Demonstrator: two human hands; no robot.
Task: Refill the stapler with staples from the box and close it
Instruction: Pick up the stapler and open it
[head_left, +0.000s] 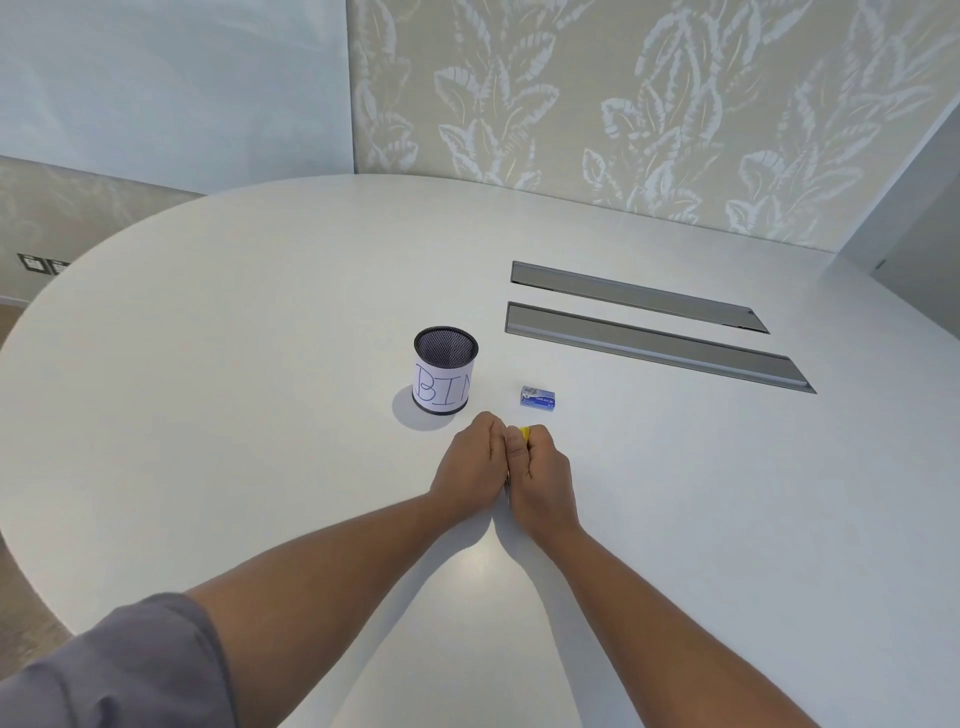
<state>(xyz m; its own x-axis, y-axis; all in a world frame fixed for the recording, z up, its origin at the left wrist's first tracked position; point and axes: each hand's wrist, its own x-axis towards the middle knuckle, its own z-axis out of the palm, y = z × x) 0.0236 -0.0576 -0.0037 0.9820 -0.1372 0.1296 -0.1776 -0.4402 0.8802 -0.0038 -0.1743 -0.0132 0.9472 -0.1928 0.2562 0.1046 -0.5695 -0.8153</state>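
- both hands are curled and pressed together knuckle to knuckle low over the white surface (260, 364), the left hand (470, 457) and the right hand (540, 475) wrapped round a small yellow stapler (525, 433).
- only a sliver of the stapler's yellow body shows, poking out past the right hand's fingers (535, 434); a thin metallic edge seems to show between the palms nearer the wrists, so its long axis probably runs from the person outward. whether it is open or shut is hidden.
- the staple box (538, 399) lies just beyond the hands and slightly to the right, flat on the surface, apart from them; the right hand is the nearer one.
- the box is a small blue carton with pale print, and looks closed, though it is too small to be sure.
- a black mesh cup (445, 370) with a paper label reading "bin" stands to the left of the box, beyond the left hand.
- by my reading, the stapler is in hand and the box untouched.
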